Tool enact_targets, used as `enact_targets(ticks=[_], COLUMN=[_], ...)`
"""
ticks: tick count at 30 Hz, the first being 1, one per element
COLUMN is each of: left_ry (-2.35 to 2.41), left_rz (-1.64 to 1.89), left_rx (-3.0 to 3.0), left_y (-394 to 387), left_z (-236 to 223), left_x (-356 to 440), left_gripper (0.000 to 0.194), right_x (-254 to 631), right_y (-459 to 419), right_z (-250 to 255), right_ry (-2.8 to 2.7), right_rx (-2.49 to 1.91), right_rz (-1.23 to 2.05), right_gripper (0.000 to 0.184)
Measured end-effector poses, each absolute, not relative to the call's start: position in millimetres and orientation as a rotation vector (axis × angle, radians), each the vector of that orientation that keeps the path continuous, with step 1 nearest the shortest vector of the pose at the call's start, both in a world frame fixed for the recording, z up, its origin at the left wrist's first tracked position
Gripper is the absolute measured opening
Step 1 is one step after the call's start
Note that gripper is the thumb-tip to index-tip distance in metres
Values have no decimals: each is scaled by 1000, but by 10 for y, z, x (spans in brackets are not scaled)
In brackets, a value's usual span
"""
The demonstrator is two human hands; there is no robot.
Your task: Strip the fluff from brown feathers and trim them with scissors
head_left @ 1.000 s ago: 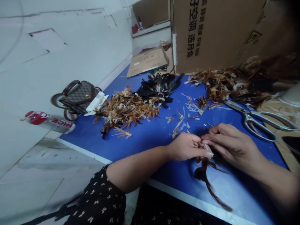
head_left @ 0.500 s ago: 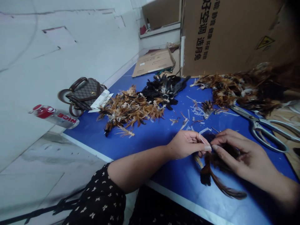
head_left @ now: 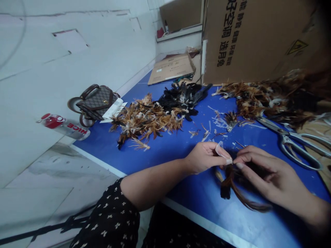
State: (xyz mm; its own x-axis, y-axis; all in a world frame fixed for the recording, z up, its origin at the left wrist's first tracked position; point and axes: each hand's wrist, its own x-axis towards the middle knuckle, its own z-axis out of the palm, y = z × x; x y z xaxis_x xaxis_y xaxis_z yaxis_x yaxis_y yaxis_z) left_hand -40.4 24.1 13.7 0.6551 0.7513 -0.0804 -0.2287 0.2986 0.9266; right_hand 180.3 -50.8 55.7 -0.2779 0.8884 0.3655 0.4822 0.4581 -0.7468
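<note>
My left hand [head_left: 207, 157] is closed in a pinch on a small bunch of dark brown feathers [head_left: 227, 184], which hangs below the fingertips. A strip of clear tape [head_left: 220, 148] curls up from the same fingers. My right hand [head_left: 266, 172] meets it fingertip to fingertip, thumb and forefinger pinched at the feather stems; what exactly lies between them is too small to make out. One long brown feather [head_left: 248, 203] curves down to the right under my right hand. Darker feathers behind the right fingers are partly hidden.
Scissors [head_left: 289, 137] lie at the right beside a heap of brown feathers [head_left: 258, 100]. Brown feathers [head_left: 150, 119] and black feathers [head_left: 181, 98] are piled left of centre. Farther out are a handbag [head_left: 95, 101], a bottle [head_left: 64, 126], flat cardboard [head_left: 172, 68] and a big carton [head_left: 258, 41].
The tape strip now stands up in a loop above my left fingers. My right fingertips have shifted slightly at the stems, and the hanging feathers have swung a little. The view has shifted slightly.
</note>
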Motion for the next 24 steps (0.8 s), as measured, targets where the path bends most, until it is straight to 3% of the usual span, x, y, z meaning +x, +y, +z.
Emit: enact_targets(ticks=[4, 13, 21, 24], left_ry=[554, 502, 601, 626], left_rz=[720, 815, 1117, 1259], left_rx=[1116, 1244, 1518, 1621], left_y=[235, 206, 135, 113], left_z=[93, 86, 55, 2], left_x=[-397, -398, -353, -308], left_gripper=[55, 49, 15, 16], right_x=[1809, 1729, 1696, 1694], right_y=[-501, -488, -490, -494], right_z=[447, 336, 288, 241], right_ry=[-1835, -1685, -1557, -1528], right_rx=[-1205, -1304, -1305, -1318], right_rz=[592, 864, 898, 890], right_gripper=[18, 32, 39, 38])
